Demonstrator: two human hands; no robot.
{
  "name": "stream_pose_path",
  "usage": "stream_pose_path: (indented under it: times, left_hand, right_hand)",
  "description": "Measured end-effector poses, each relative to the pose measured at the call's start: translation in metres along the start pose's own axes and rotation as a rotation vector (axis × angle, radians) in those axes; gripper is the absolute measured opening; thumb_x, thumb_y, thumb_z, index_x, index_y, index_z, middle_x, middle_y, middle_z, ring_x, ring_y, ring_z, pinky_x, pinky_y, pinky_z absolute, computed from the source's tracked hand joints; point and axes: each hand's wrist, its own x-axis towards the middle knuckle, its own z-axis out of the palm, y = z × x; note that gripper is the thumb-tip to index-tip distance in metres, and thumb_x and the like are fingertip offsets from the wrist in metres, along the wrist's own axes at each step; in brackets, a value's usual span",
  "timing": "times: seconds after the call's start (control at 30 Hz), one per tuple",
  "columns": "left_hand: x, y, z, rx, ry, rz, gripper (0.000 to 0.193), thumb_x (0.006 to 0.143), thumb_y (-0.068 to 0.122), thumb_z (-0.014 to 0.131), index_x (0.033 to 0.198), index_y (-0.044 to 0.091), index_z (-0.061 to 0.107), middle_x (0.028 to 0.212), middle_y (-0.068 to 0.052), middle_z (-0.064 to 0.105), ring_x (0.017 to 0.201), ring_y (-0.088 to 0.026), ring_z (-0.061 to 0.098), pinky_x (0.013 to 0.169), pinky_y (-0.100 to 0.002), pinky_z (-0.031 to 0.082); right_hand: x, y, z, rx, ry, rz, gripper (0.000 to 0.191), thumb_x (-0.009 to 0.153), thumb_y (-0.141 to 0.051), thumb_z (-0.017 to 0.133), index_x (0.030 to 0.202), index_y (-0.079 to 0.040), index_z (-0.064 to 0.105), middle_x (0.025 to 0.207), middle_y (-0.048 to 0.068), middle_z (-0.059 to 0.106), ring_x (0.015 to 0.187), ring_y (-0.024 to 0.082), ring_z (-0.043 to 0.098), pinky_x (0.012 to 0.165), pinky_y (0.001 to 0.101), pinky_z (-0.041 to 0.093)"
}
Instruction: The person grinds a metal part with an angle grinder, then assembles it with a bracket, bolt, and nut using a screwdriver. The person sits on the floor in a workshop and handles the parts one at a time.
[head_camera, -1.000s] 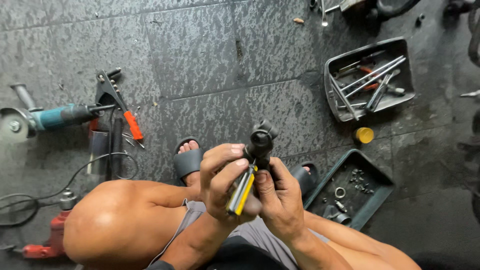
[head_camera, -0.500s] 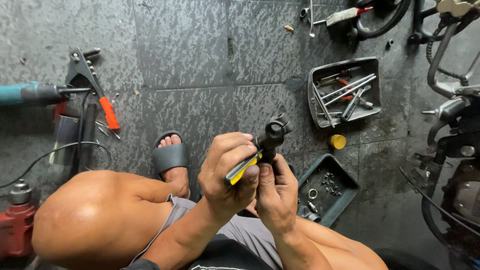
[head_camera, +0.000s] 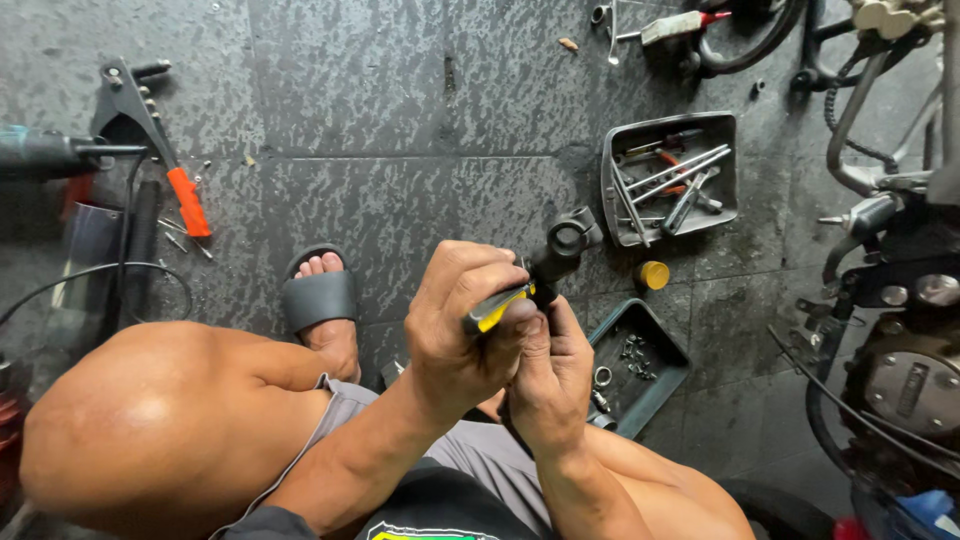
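My left hand (head_camera: 462, 325) is wrapped around a screwdriver with a yellow and black handle (head_camera: 497, 307), its tip pointing toward a black clamp-shaped metal part (head_camera: 562, 246). My right hand (head_camera: 548, 378) grips the lower end of that black part from below, just under the left hand. Both hands are held together above my lap. The screwdriver's shaft is hidden between the fingers and the part.
A grey tray of wrenches and tools (head_camera: 672, 180) lies ahead on the dark floor, a dark tray with small nuts and washers (head_camera: 640, 365) near my right knee, a yellow cap (head_camera: 653, 275) between them. Orange-handled pliers (head_camera: 160, 150) lie left. A motorcycle engine (head_camera: 900, 330) stands right.
The view has swung to the right, bringing the motorcycle into view. My hands stay clasped on the screwdriver and black part, the left hand shifting slightly on the handle.
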Motion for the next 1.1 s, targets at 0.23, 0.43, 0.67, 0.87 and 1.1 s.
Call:
stream_pose_path:
  times: [0.23, 0.43, 0.67, 0.87, 1.1]
  left_hand:
    - [0.002, 0.001, -0.003, -0.018, -0.047, 0.006, 0.029, 0.102, 0.028, 0.074, 0.113, 0.003, 0.065, 0.111, -0.014, 0.068, 0.109, -0.032, 0.072, 0.087, -0.037, 0.061]
    - [0.007, 0.005, -0.008, -0.039, -0.113, -0.046, 0.025, 0.102, 0.025, 0.074, 0.113, 0.004, 0.066, 0.111, -0.016, 0.067, 0.105, -0.031, 0.072, 0.083, -0.035, 0.061]
    - [0.008, 0.011, -0.007, -0.085, -0.124, 0.028, 0.025, 0.101, 0.019, 0.074, 0.116, 0.002, 0.063, 0.114, -0.015, 0.065, 0.109, -0.033, 0.069, 0.087, -0.039, 0.060]
    - [0.006, 0.010, -0.005, -0.061, -0.121, 0.081, 0.027, 0.098, 0.017, 0.077, 0.116, 0.002, 0.063, 0.114, -0.014, 0.065, 0.111, -0.036, 0.069, 0.089, -0.041, 0.061]
    - [0.001, 0.009, 0.000, -0.045, -0.109, 0.106, 0.030, 0.096, 0.017, 0.078, 0.116, 0.001, 0.063, 0.112, -0.015, 0.065, 0.111, -0.037, 0.069, 0.092, -0.043, 0.063]
  right_hand:
    - [0.002, 0.002, -0.004, 0.161, 0.060, 0.096, 0.034, 0.107, -0.023, 0.054, 0.131, 0.001, 0.056, 0.089, 0.002, 0.061, 0.069, 0.005, 0.052, 0.060, 0.0193, 0.042]
    - [0.004, 0.003, -0.033, 0.459, -0.129, 0.218, 0.047, 0.115, -0.044, 0.045, 0.112, 0.002, 0.057, 0.072, 0.004, 0.055, 0.052, 0.012, 0.046, 0.045, 0.0255, 0.035]
    - [0.002, 0.007, -0.038, 0.342, -0.077, 0.176, 0.047, 0.111, -0.043, 0.045, 0.116, 0.002, 0.057, 0.074, 0.003, 0.057, 0.052, 0.009, 0.047, 0.043, 0.0239, 0.035]
    - [-0.001, 0.006, -0.035, 0.332, -0.081, 0.129, 0.043, 0.112, -0.039, 0.047, 0.116, 0.003, 0.057, 0.094, 0.006, 0.064, 0.075, 0.010, 0.060, 0.062, 0.0213, 0.046]
    - [-0.006, 0.009, -0.039, 0.257, -0.084, 0.094, 0.040, 0.113, -0.036, 0.046, 0.113, 0.003, 0.057, 0.094, 0.007, 0.065, 0.078, 0.011, 0.063, 0.066, 0.0230, 0.049]
